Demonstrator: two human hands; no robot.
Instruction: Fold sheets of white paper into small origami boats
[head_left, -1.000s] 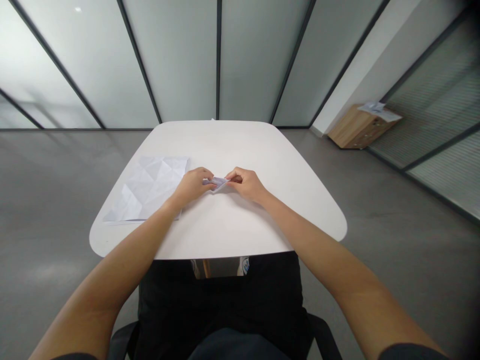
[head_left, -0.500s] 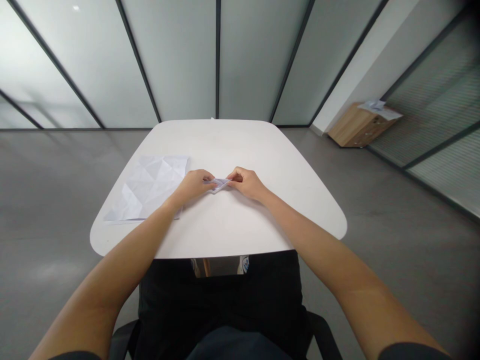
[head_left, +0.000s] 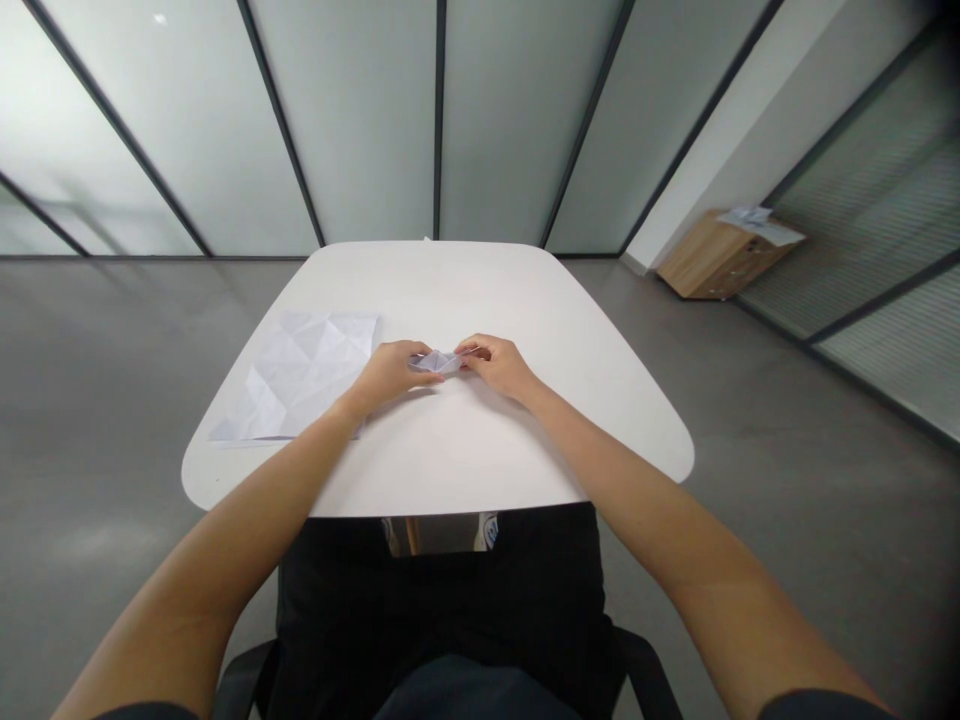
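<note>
The left hand (head_left: 391, 371) and the right hand (head_left: 498, 363) meet close together over the white table (head_left: 465, 455), with a small piece of folded white paper (head_left: 439, 362) held between them. The left hand grips the near-side and far-side edges of the paper's left end, thumb toward the person and fingers on the far side; the right hand pinches the other end in a narrow hold, its fingertips drawn together. The paper bridges the gap between the hands, with slanting folds showing on its upper face (the finer creases are too small to make out). Whether its underside touches the tabletop, I cannot tell. Just to the left of the left hand, partly covered by that wrist and forearm, lies a larger creased sheet (head_left: 307, 365), crossed by fold lines and slightly raised in places. Below both hands, past the table's near edge, are the person's black trousers (head_left: 442, 600), with a dark chair armrest (head_left: 251, 672) beyond the left forearm's inner side and another on the right. Well beyond the right hand, on the far right, a wooden cabinet (head_left: 701, 258) stands on the grey floor (head_left: 780, 400), with papers (head_left: 757, 226) on top. Straight ahead of the hands, past the table, rise frosted panels (head_left: 360, 120) divided by dark frames.
</note>
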